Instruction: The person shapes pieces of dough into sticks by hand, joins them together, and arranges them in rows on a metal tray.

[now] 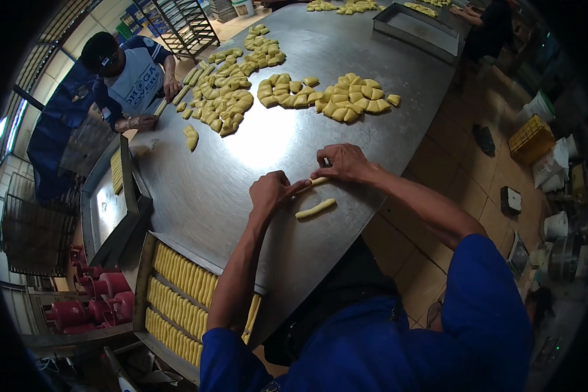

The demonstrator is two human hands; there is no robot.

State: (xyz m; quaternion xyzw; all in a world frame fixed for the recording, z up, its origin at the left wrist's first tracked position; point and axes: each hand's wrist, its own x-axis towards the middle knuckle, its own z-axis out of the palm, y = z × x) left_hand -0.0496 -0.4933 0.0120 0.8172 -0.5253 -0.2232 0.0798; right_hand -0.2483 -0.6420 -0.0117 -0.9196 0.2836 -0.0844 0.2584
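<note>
Both my hands are over the steel table [242,170], working one short strip of pale yellow dough [319,181]. My left hand [272,194] has its fingers curled in and its thumb at the strip's near-left end. At the other end, my right hand [346,163] pinches the dough with bent fingers. Much of the strip is hidden by the fingers. Just nearer to me lies a finished-looking dough stick [315,209], slightly curved and touched by neither hand.
Heaps of cut dough pieces [353,98] lie farther up the table. A tray [144,281] holding rows of dough sticks sits beside my left arm; another tray [104,209] is beyond it. Across at left, a person [134,81] handles dough. A metal tray [415,29] stands far right.
</note>
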